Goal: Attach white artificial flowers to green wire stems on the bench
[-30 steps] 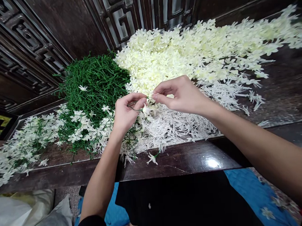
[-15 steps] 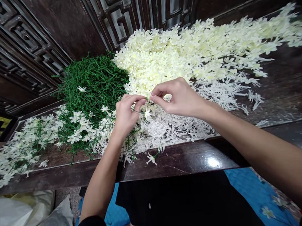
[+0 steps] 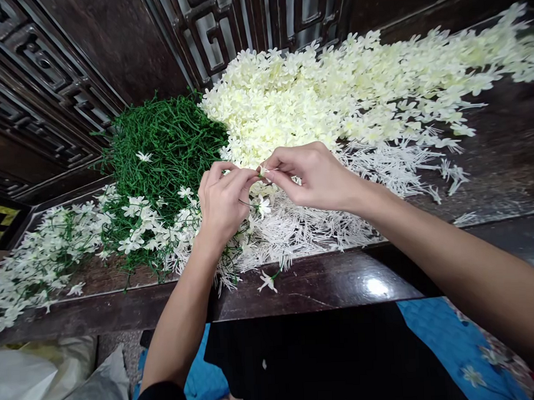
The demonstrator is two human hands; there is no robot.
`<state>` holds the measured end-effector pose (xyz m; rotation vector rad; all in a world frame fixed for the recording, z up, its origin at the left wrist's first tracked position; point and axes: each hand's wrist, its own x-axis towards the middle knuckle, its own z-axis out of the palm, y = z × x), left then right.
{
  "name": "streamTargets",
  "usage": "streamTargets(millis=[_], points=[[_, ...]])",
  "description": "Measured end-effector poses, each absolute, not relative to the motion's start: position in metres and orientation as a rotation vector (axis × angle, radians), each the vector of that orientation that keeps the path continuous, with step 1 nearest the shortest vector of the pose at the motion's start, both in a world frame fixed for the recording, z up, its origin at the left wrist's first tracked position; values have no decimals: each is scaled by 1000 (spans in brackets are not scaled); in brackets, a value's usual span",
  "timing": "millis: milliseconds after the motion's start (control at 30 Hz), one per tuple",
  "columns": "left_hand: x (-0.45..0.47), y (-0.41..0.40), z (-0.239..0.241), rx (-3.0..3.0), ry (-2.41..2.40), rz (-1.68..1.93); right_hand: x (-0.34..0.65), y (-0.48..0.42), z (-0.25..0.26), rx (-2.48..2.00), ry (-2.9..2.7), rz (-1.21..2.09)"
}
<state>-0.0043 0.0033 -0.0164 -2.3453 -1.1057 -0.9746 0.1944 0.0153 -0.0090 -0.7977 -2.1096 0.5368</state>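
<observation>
My left hand [image 3: 225,199] is closed, its fingertips pinching a thin green plastic flower stem. A finished white artificial flower [image 3: 264,207] hangs from a green branch just below these fingers. Meeting it from the right, my right hand [image 3: 312,174] pinches a small pale flower [image 3: 264,171] at the stem's tip; the fingers partly cover it. Behind my left hand lies a heap of green stems [image 3: 171,139]. Cream flower heads [image 3: 289,104] are piled beyond my right hand, and thin white stamen pieces [image 3: 316,227] spread beneath it.
Assembled white flowers on green stems [image 3: 57,250] cover the bench's left end. A single flower [image 3: 267,281] lies on the dark wooden front edge [image 3: 333,288]. Carved wooden panels [image 3: 211,37] rise behind the piles. Pale sacks [image 3: 80,379] stand on the floor at lower left.
My left hand has turned slightly, with its fingers now more curled and its back more to the camera. The pale flower shows more clearly between both hands' fingertips.
</observation>
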Motion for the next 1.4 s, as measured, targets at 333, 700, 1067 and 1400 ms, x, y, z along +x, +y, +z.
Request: streamTargets(millis=[333, 700, 1067, 1400], points=[[-4, 1, -14, -2401, -1173, -832, 195, 13, -7, -807, -2242, 446], [-1, 0, -17, -2445, -1233, -978, 192, 16, -15, -733, -2197, 442], [-2, 0, -17, -2476, -1221, -896, 194, 15, -12, -844, -2230, 472], [-4, 1, -12, -2416, -1279, -888, 203, 17, -1, -962, -2134, 783]])
